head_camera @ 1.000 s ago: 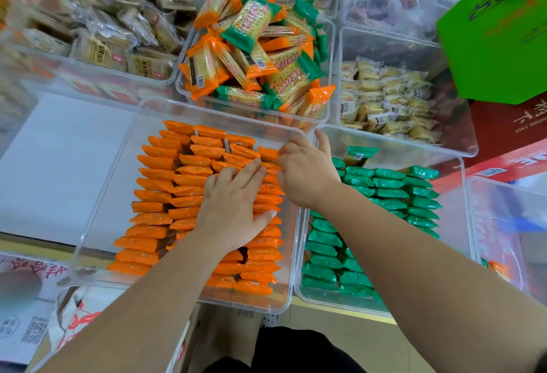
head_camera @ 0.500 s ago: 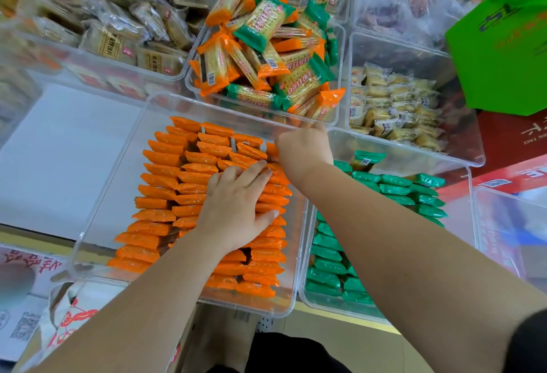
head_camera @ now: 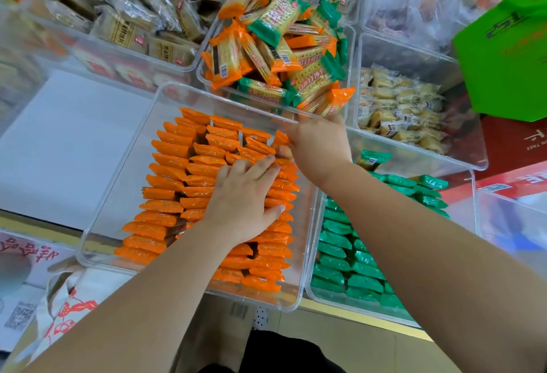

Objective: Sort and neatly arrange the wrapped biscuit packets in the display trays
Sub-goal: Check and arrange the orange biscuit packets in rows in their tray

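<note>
Tidying the orange packets [head_camera: 168,171] in the near middle tray [head_camera: 118,195]. Packed there in neat rows, on edge, running from the near wall to the far wall.

Pressing flat on the right rows with the left hand [head_camera: 242,207], fingers straight and a little spread. Reaching with the right hand [head_camera: 318,143] to the far end of the right row, by the tray's far right corner, with fingers bent down onto the last packet there. Too blurry to tell if pinching it or just pushing it. Looks like fitting one last packet into that row.

Next, most likely: push that packet down and straight, in line with the others, while holding the rows so as not to tip them. Calls for a soft touch, with little room by the far wall.

Around: green packets [head_camera: 340,254] in rows in the tray just to the right, with one loose at the far end. Beyond, a mixed pile [head_camera: 275,44] of orange and green ones, not sorted yet. Yellow packets [head_camera: 399,106] far right, brown packets [head_camera: 133,26] far left, a green bag [head_camera: 509,47] at the right edge.

In the way: the far tray wall, close to the right hand, and the left arm lying across the near rows.
</note>
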A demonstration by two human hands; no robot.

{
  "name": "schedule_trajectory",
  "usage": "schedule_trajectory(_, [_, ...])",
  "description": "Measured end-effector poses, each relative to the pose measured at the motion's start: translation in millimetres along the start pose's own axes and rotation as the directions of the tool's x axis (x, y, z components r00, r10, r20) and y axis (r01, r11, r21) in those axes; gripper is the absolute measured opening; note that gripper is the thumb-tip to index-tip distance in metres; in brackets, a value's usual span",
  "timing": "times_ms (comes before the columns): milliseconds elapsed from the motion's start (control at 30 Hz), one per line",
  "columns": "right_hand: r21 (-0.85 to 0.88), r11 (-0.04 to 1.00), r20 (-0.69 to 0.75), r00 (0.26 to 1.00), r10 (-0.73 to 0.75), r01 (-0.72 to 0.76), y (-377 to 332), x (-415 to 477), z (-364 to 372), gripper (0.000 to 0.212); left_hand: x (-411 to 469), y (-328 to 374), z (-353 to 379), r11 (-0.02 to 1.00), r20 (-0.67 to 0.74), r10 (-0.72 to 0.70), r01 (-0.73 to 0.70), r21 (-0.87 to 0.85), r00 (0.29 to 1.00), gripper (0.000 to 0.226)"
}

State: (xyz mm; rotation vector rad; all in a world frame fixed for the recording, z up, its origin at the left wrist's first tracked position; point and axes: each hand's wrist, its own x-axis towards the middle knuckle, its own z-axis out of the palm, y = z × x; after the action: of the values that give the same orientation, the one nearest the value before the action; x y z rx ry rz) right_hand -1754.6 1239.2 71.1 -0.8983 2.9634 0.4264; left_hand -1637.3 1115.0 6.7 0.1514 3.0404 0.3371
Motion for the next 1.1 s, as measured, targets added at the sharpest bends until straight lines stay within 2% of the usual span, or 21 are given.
schedule_trajectory(100, [0.163, 0.986, -0.268, 0.961, 0.060, -0.016, 19.1, -16.3, -2.2, 0.004, 1.5, 2.0, -3.5, 0.999, 0.019, 0.016, -0.016, 0.048, 1.000, 0.077])
schedule_trajectory(200, [0.427, 0.904, -0.300, 0.939, 0.165, -0.022, 36.7, -38.6, -12.2, 0.009, 4.7, 6.3, -7.6, 0.992, 0.051, 0.021, -0.027, 0.121, 0.998, 0.078])
schedule_trajectory(300, [0.666, 0.743, -0.233, 0.929, 0.288, -0.063, 49.8, -65.2, -19.7, 0.010, 8.2, 11.1, -10.0, 0.981, 0.084, 0.015, -0.031, 0.190, 0.996, 0.079])
schedule_trajectory(433, [0.852, 0.506, -0.123, 0.888, 0.443, -0.134, 60.7, -106.8, -28.5, 0.012, 15.2, 18.1, -19.1, 0.967, 0.123, -0.007, -0.025, 0.253, 0.992, 0.077])
schedule_trajectory(533, [0.920, 0.349, -0.040, 0.841, 0.539, -0.180, 65.8, -138.1, -30.0, 0.015, 22.6, 25.0, -28.3, 0.971, 0.121, -0.027, -0.003, 0.240, 0.992, 0.072])
schedule_trajectory(600, [0.953, 0.225, 0.042, 0.826, 0.563, -0.202, 68.3, -159.0, -28.4, 0.018, 26.4, 28.5, -32.7, 0.978, 0.136, -0.043, 0.014, 0.209, 0.990, 0.080])
schedule_trajectory(733, [0.965, -0.013, 0.224, 0.795, 0.564, -0.263, 65.8, -193.2, -25.8, 0.029, 28.7, 32.4, -32.1, 0.957, 0.226, -0.048, -0.020, 0.291, 0.973, 0.088])
schedule_trajectory(867, [0.927, -0.267, 0.368, 0.786, 0.497, -0.265, 54.7, -212.7, -30.6, 0.018, 20.6, 41.7, -41.1, 0.950, 0.260, -0.110, 0.025, 0.311, 0.959, 0.077])
schedule_trajectory(900, [0.908, -0.336, 0.392, 0.787, 0.476, -0.249, 53.1, -216.4, -34.1, 0.016, 14.7, 45.4, -44.8, 0.959, 0.229, -0.123, 0.056, 0.279, 0.966, 0.069])
schedule_trajectory(933, [0.888, -0.395, 0.411, 0.792, 0.452, -0.235, 52.3, -220.1, -38.0, 0.016, 7.1, 50.1, -49.3, 0.979, 0.169, -0.143, 0.114, 0.171, 0.975, 0.059])
schedule_trajectory(967, [0.866, -0.449, 0.425, 0.800, 0.424, -0.223, 51.7, -223.7, -42.6, 0.017, -1.7, 55.8, -55.1, 0.981, 0.085, -0.188, 0.191, -0.024, 0.979, 0.047])
schedule_trajectory(1000, [0.843, -0.494, 0.435, 0.808, 0.396, -0.212, 51.2, -227.5, -47.5, 0.019, -12.0, 63.3, -64.1, 0.911, 0.026, -0.278, 0.272, -0.309, 0.960, 0.033])
schedule_trajectory(1033, [0.823, -0.530, 0.443, 0.815, 0.373, -0.204, 50.5, -231.2, -52.1, 0.020, -22.4, 73.2, -75.0, 0.724, 0.067, -0.376, 0.338, -0.601, 0.924, 0.024])
schedule_trajectory(1067, [0.808, -0.555, 0.446, 0.821, 0.356, -0.198, 50.0, -235.2, -56.2, 0.021, -32.7, 83.6, -86.4, 0.473, 0.167, -0.413, 0.367, -0.801, 0.895, 0.024])
schedule_trajectory(1100, [0.794, -0.578, 0.446, 0.828, 0.340, -0.190, 49.4, -239.1, -60.1, 0.020, -43.4, 91.7, -96.6, 0.287, 0.246, -0.395, 0.374, -0.882, 0.885, 0.026])
